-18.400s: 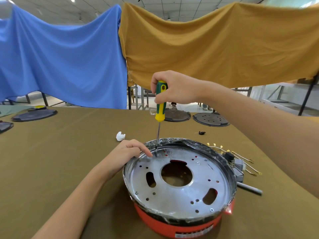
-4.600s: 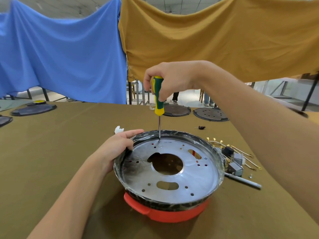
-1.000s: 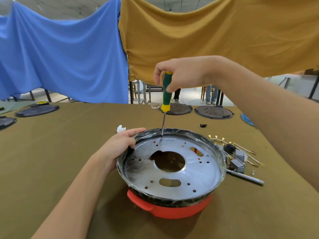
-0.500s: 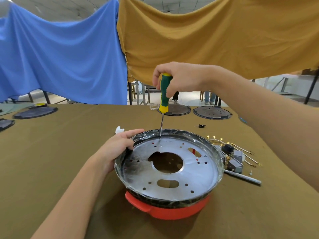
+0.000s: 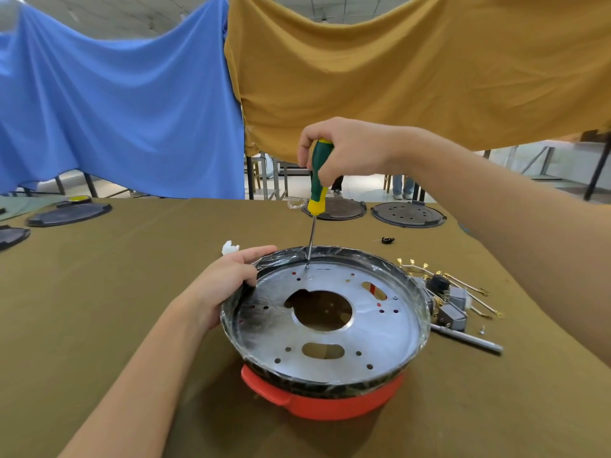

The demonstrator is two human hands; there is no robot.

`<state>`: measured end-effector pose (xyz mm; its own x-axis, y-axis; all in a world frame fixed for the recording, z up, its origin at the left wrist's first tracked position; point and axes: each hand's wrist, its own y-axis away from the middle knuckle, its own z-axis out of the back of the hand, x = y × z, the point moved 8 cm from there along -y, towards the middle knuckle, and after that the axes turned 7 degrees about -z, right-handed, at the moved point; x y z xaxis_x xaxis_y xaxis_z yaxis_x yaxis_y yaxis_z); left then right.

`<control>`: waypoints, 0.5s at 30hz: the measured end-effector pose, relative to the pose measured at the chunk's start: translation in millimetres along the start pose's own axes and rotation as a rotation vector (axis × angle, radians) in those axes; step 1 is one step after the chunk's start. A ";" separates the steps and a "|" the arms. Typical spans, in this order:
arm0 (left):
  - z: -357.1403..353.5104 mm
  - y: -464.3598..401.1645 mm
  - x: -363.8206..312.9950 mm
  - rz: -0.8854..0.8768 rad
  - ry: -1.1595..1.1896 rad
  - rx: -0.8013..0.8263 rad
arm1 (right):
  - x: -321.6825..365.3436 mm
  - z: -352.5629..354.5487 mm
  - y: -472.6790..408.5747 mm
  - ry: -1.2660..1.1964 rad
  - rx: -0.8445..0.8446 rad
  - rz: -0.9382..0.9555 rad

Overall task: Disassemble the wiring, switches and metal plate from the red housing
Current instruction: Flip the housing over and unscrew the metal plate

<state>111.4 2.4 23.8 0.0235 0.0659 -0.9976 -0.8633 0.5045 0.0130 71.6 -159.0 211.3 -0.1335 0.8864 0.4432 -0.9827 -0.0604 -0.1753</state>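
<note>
The red housing [image 5: 330,403] stands on the olive table, its black rim wrapped in clear film. Inside lies the round metal plate [image 5: 373,335] with a large centre hole and several small holes. My left hand [image 5: 228,282] grips the rim at its far left. My right hand [image 5: 344,150] is closed around a green and yellow screwdriver [image 5: 318,180], held nearly upright with its tip on the plate's far edge. Removed switches and wires with brass terminals [image 5: 453,295] lie to the right of the housing.
A grey pen [image 5: 469,338] lies right of the housing. A white scrap [image 5: 229,247] sits behind my left hand, a small black part [image 5: 387,240] farther back. Dark round lids [image 5: 408,214] rest along the far edge and at the far left [image 5: 67,213]. Blue and mustard cloths hang behind.
Over the last second the hands and the screwdriver have kept their places on the rim and the plate's far edge. Compared with 18 seconds ago, the housing is turned.
</note>
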 end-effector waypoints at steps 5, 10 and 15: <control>0.4 0.6 -0.2 0.000 -0.008 -0.004 | -8.5 7.6 -4.9 0.372 -0.169 -0.097; 0.2 0.7 -0.4 0.000 -0.006 -0.003 | 1.6 1.9 1.3 0.041 -0.036 0.037; 0.8 0.1 0.2 0.003 -0.002 -0.006 | -5.6 -0.5 -1.1 0.126 -0.066 -0.043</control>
<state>111.7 3.2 23.6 0.0215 0.0693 -0.9974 -0.8666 0.4988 0.0160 73.5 -163.6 208.6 -0.0698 0.9383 0.3386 -0.9760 0.0059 -0.2176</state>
